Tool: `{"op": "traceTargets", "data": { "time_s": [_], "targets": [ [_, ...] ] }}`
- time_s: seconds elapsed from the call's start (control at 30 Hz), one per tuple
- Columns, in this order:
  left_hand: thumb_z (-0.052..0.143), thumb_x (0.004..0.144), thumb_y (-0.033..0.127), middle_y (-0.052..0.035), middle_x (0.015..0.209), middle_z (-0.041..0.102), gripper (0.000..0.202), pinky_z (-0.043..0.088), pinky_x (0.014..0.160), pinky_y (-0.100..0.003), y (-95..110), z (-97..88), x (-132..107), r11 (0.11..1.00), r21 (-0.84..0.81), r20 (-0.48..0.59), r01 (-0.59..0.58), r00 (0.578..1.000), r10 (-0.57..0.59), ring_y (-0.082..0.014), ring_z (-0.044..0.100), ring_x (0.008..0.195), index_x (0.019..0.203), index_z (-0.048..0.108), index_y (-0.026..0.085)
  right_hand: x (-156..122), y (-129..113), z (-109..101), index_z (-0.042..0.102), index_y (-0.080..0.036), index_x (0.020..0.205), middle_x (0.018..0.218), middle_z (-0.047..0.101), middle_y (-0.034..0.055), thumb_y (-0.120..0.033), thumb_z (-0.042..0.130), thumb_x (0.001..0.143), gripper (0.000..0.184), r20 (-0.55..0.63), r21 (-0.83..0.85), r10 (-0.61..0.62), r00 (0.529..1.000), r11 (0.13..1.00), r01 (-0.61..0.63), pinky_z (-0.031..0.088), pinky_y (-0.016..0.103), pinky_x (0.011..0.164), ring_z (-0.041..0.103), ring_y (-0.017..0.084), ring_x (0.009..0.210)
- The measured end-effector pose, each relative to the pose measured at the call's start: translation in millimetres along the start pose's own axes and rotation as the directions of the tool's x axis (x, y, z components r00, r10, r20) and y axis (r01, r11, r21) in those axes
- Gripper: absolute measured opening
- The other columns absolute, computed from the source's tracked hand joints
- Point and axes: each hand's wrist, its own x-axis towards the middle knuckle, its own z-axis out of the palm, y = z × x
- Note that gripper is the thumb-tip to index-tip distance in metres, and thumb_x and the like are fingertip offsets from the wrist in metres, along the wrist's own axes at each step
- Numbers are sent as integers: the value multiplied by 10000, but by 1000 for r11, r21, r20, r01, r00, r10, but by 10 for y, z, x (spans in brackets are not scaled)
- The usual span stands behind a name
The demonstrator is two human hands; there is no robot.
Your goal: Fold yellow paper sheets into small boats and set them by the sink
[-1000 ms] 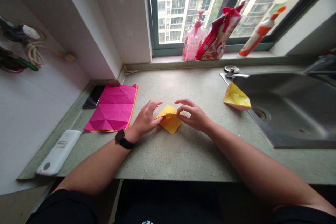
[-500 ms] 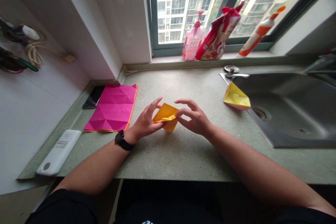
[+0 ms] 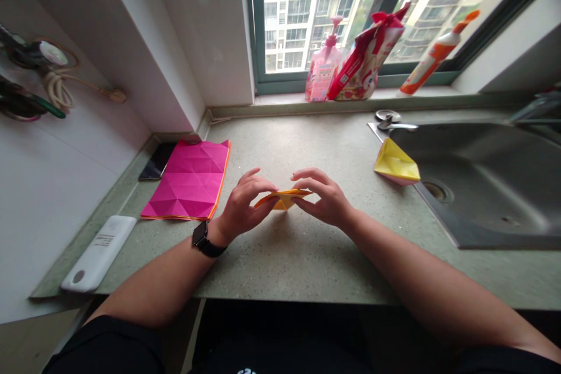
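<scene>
Between my two hands, just over the counter, is a folded piece of orange-yellow paper [image 3: 284,201], seen nearly edge-on with a flap pointing down. My left hand [image 3: 245,201], with a black watch on its wrist, pinches the paper's left side between thumb and fingers. On the right side, my right hand [image 3: 324,197] grips it the same way, thumb below and fingertips above. Some of the paper is hidden behind the fingers. Left of my hands lies a stack of creased sheets [image 3: 190,181], magenta on top with orange edges showing.
A folded yellow paper shape [image 3: 397,162] rests by the rim of the steel sink [image 3: 482,187]. Left on the counter [image 3: 298,263] are a white power-bank-like block [image 3: 100,254] and a dark phone [image 3: 156,162]. A pump bottle [image 3: 323,67], red bag [image 3: 368,58] and orange-white bottle [image 3: 433,58] line the windowsill.
The orange-yellow paper has tipped from showing its broad upper face to nearly edge-on. My left fingers have come down onto its top, and my right fingers have shifted along its edge.
</scene>
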Motion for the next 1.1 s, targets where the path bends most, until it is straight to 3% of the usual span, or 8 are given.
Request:
{"op": "traceTargets", "data": {
  "time_s": [0.3, 0.43, 0.53, 0.63, 0.73, 0.83, 0.97, 1.1],
  "targets": [
    [760, 1014, 329, -11, 1065, 814, 91, 481, 1247, -540, 67, -75, 14, 992, 93, 104, -86, 992, 77, -201, 762, 1050, 942, 724, 286, 9, -48, -62, 722, -338, 945, 1113, 752, 24, -251, 728, 988, 98, -70, -77, -20, 997, 997, 15, 652, 491, 953, 744, 246, 1060],
    [733, 1017, 295, -37, 993, 771, 69, 589, 1035, -462, 6, -65, -17, 977, 214, 135, -10, 991, -19, -223, 722, 1007, 952, 751, 285, -12, -5, -75, 735, -360, 976, 1159, 737, 27, -254, 719, 988, 108, -23, -118, 46, 999, 992, -48, 622, 541, 1027, 715, 274, 1141],
    [675, 1051, 279, -45, 932, 748, 100, 601, 864, -369, -55, -51, -22, 985, 172, 135, 30, 989, -53, -199, 715, 896, 984, 744, 254, -23, 18, -81, 739, -375, 1064, 1210, 724, 42, -285, 742, 984, 121, -40, -130, 57, 998, 990, -62, 590, 581, 1080, 698, 303, 1193],
    [672, 1065, 297, -37, 895, 733, 112, 593, 805, -336, -104, -44, -14, 992, 89, 58, 91, 994, -96, -184, 707, 844, 982, 716, 236, -30, 55, -85, 656, -376, 1370, 1360, 686, 104, -410, 811, 947, 452, -89, -141, 110, 990, 983, -122, 540, 644, 1155, 644, 373, 1325],
    [689, 1066, 341, -27, 877, 728, 154, 602, 799, -322, -149, -39, -10, 985, 30, -60, 173, 984, -170, -175, 705, 826, 966, 699, 225, -47, 154, -79, 417, -337, 1638, 1516, 602, 169, -549, 832, 913, 862, -140, -93, 194, 971, 974, -208, 509, 656, 1206, 573, 403, 1444],
    [698, 1066, 404, -19, 884, 738, 204, 606, 786, -297, -193, -29, -21, 970, -21, -122, 242, 962, -243, -158, 710, 800, 992, 715, 215, -75, 288, -49, 310, -325, 1700, 1511, 614, 173, -627, 813, 910, 984, -124, 33, 302, 945, 953, -301, 547, 635, 1171, 613, 376, 1416],
    [711, 1056, 477, -16, 885, 757, 271, 603, 788, -291, -201, -7, -30, 955, -60, -96, 290, 951, -294, -157, 727, 800, 1005, 737, 212, -92, 375, 14, 472, -324, 1611, 1404, 710, 140, -666, 808, 896, 860, 6, 207, 414, 910, 890, -406, 590, 609, 1122, 685, 346, 1333],
    [711, 1042, 542, -21, 844, 765, 349, 604, 741, -284, -135, 15, -11, 931, -117, -20, 344, 937, -349, -160, 726, 759, 981, 747, 201, -72, 307, 49, 686, -312, 1398, 1299, 787, 97, -616, 819, 910, 591, 102, 340, 387, 916, 852, -398, 618, 563, 1090, 749, 315, 1232]
  ]
}}
